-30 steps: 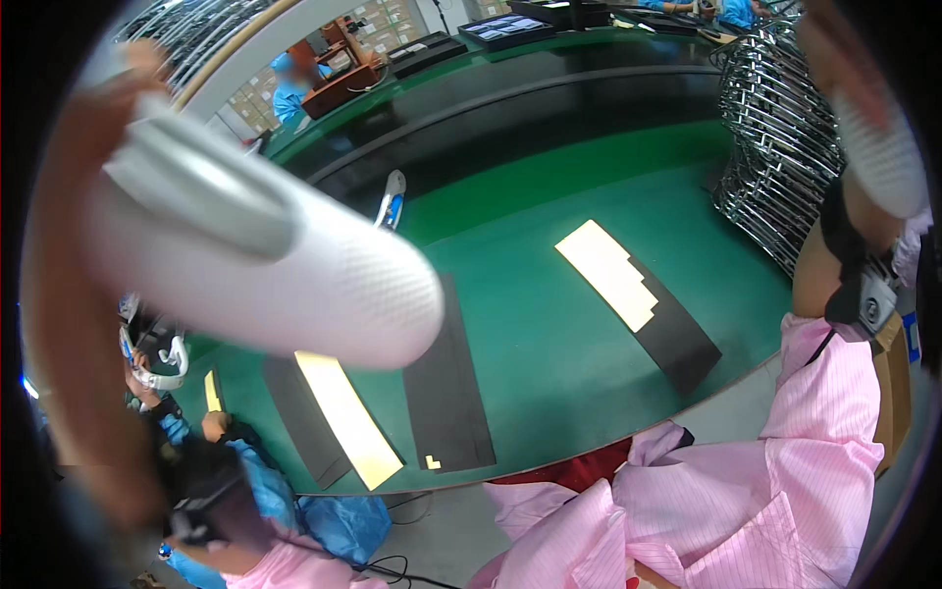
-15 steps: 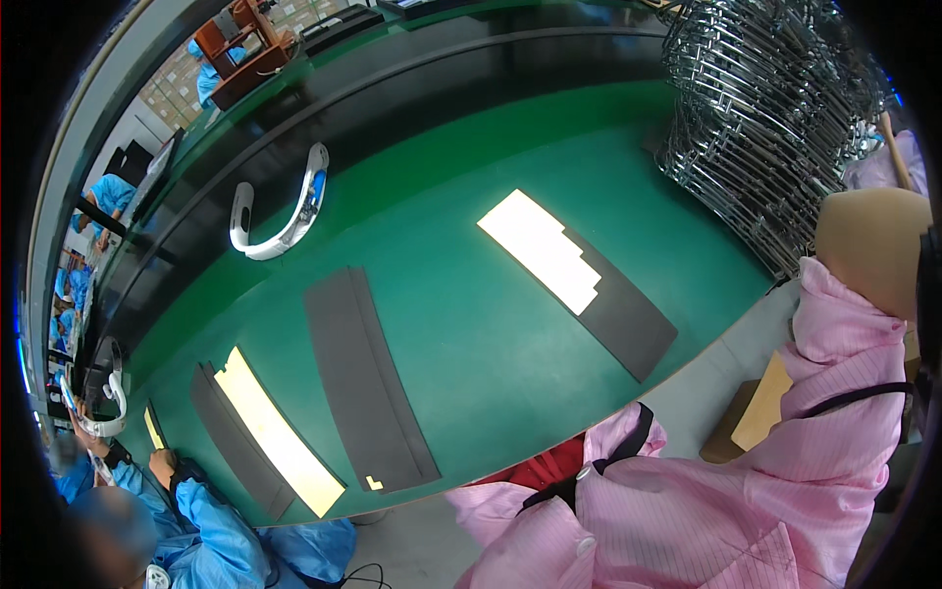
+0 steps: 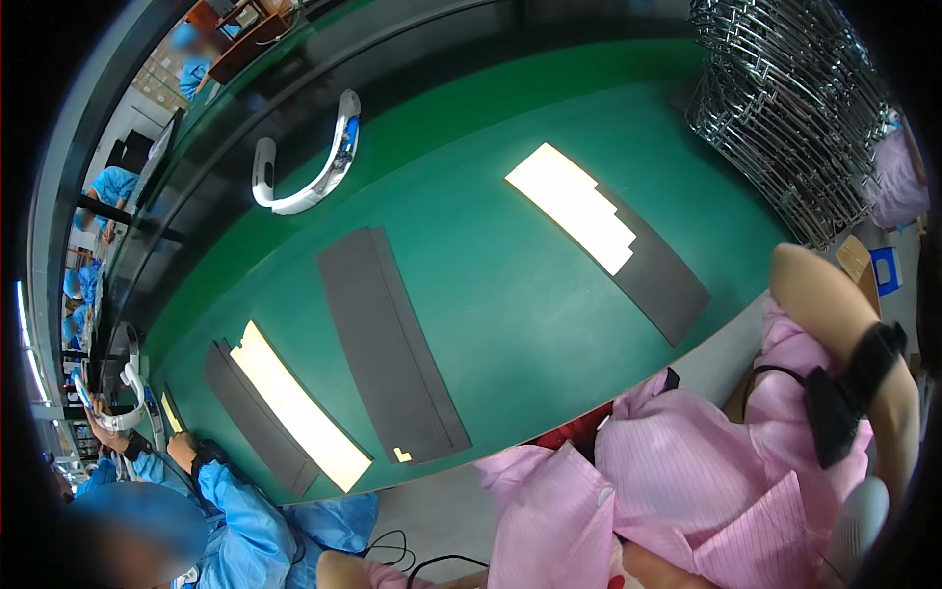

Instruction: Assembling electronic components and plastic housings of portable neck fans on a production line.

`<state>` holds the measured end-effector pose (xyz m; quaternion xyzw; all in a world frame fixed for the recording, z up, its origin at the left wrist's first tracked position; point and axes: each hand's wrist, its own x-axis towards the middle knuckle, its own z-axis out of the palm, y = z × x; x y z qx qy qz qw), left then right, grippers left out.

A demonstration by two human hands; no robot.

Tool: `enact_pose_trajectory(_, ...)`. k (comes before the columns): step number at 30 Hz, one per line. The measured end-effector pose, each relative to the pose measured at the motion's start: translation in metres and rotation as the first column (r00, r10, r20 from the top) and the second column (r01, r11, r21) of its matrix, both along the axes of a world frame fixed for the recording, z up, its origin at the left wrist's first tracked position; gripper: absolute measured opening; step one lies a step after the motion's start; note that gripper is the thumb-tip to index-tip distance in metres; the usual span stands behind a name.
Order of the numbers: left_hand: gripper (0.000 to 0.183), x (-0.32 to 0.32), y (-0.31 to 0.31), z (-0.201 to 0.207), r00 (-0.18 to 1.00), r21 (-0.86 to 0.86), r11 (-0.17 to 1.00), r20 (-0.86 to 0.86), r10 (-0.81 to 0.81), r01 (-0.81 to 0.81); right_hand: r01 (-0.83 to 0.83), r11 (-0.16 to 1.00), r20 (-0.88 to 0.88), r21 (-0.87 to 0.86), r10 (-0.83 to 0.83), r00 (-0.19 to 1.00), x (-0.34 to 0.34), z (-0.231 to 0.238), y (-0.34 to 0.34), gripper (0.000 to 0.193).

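Note:
At the right edge, my bent right forearm is bare below its pushed-up pink striped sleeve, with a black band round it. My right hand hangs beside my body, its fingers dark and hidden; a pale ribbed object is nearest to it. I cannot tell whether they touch. Bare skin and pink cloth show at the lower edge, but my left hand cannot be made out. On the green table lie a dark grey strip with a small yellow patch, and another dark strip partly covered by a stepped pale-yellow sheet.
A white U-shaped part stands near the table's far side. Metal racks are piled at far right, near a blue crate. At left, a co-worker in blue works beside another dark strip and a long pale-yellow sheet.
The whole view has shifted, so the table's things sit higher and further right. My right forearm and its black band have come into sight. Bare skin now shows at the lower edge.

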<state>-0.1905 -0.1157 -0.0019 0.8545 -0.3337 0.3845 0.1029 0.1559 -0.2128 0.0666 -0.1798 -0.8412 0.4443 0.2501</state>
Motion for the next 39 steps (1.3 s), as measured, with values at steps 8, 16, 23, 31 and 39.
enact_pose_trajectory(8, 0.026, -0.016, -0.022, 0.0, 0.962, 0.144, 0.952, 0.005, -0.274, 0.271, -0.139, 0.956, -0.035, 0.26, 0.153, 0.988, -0.03, -0.008, -0.019, 0.042)
enact_pose_trajectory(16, 0.012, 0.025, -0.023, 0.028, 0.877, -0.205, 0.894, -0.198, -0.437, 0.399, -0.155, 0.832, 0.086, 0.533, 0.129, 0.988, -0.046, -0.024, -0.021, 0.031)
enact_pose_trajectory(23, 0.013, 0.029, -0.022, 0.014, 0.875, -0.39, 0.852, -0.192, -0.446, 0.349, -0.093, 0.827, 0.073, 0.555, 0.063, 0.995, -0.048, -0.032, -0.002, 0.033)
enact_pose_trajectory(31, 0.051, 0.0, 0.024, -0.049, 0.866, -0.857, 0.18, -0.497, -0.049, -0.482, -0.019, 0.972, -0.239, -0.234, -0.038, 0.97, 0.005, -0.098, 0.039, 0.085)
enact_pose_trajectory(39, 0.042, 0.058, 0.177, -0.084, 0.341, 0.015, 0.431, -0.587, 0.734, -0.902, 0.514, 0.593, 0.054, -0.62, -0.621, 0.782, 0.016, -0.174, 0.075, 0.029)
